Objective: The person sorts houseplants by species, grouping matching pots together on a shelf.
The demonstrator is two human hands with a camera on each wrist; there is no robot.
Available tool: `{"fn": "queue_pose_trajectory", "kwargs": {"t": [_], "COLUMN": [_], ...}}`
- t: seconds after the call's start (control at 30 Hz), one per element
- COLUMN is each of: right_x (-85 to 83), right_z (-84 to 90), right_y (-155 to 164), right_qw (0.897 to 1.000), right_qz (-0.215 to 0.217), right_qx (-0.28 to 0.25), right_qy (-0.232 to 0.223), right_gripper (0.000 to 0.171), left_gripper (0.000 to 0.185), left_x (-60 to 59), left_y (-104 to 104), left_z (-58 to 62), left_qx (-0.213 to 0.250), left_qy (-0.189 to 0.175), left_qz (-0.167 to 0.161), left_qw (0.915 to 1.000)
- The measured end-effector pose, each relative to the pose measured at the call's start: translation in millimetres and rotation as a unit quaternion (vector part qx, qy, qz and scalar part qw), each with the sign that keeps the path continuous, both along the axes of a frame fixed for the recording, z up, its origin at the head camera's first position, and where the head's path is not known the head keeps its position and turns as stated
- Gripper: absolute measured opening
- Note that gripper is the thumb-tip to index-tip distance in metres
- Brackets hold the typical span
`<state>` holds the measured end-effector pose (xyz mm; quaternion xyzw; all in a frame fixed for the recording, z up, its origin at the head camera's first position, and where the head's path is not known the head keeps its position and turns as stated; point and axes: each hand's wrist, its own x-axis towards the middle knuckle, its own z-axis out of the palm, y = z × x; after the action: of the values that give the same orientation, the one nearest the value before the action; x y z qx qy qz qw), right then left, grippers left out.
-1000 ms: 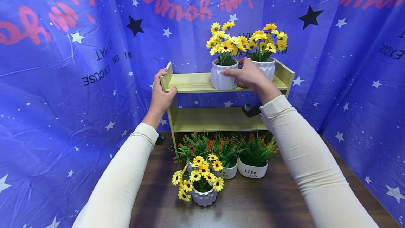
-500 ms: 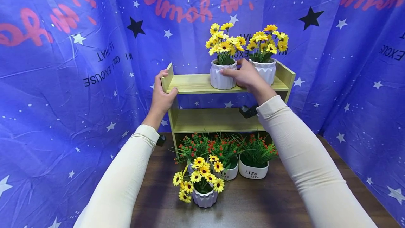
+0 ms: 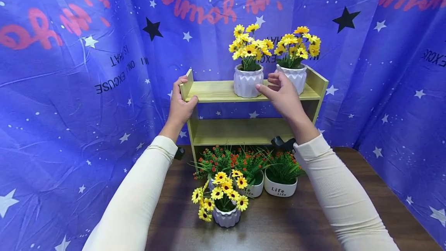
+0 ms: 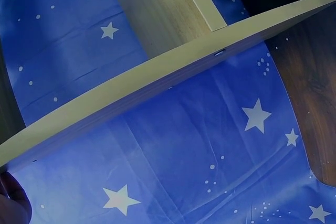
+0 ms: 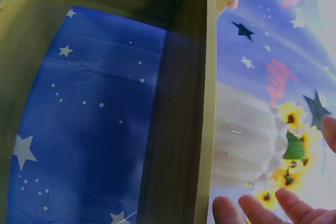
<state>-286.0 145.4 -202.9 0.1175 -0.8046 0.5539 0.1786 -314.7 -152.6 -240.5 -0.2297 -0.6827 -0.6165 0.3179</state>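
My left hand [image 3: 180,107] grips the upper left end of the wooden shelf [image 3: 212,90], fingers over the side panel and thumb at the front edge. On the top board stands a white fluted flowerpot [image 3: 245,84] with yellow daisies, upright. Just right of it is my right hand [image 3: 287,98], fingers loosely bent and holding nothing, thumb tip close by the pot's side. In the right wrist view the fingertips [image 5: 227,211] lie apart from the flowerpot [image 5: 247,137]. A second daisy pot [image 3: 299,77] stands behind that hand at the board's right end, partly hidden.
A third daisy pot [image 3: 226,218] stands on the dark wooden table [image 3: 271,231] in front. Behind it, red-flowered plants in white pots [image 3: 280,189] line the shelf's foot. The middle board [image 3: 240,131] lies below the top one. A blue starry curtain [image 3: 69,127] surrounds everything.
My right hand has let go of the left daisy pot on the top board and drawn back to the right. My left hand keeps its grip on the shelf.
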Motion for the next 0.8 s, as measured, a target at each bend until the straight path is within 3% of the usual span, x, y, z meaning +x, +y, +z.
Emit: {"fn": "queue_pose_trajectory", "kwargs": {"t": [0.17, 0.37, 0.8], "right_x": [21.4, 39.7, 64.1], "right_z": [-22.9, -56.4, -124.6], "right_y": [7.7, 14.2, 29.6], "right_qw": [0.999, 0.998, 0.998], "right_qz": [0.007, 0.006, 0.030], "right_qx": [-0.013, 0.004, -0.037], "right_qy": [0.043, 0.063, 0.037], "right_gripper": [0.059, 0.053, 0.044], "left_gripper": [0.055, 0.054, 0.053], "left_x": [-1.7, -3.3, 0.7], "left_y": [-1.1, -0.6, 2.3], "left_z": [-0.6, -1.0, 0.8], "left_qx": [-0.003, -0.003, 0.004], "left_qy": [-0.007, 0.005, 0.011], "left_qz": [0.007, 0.006, 0.003], "left_qw": [0.9999, 1.0000, 0.9999]}}
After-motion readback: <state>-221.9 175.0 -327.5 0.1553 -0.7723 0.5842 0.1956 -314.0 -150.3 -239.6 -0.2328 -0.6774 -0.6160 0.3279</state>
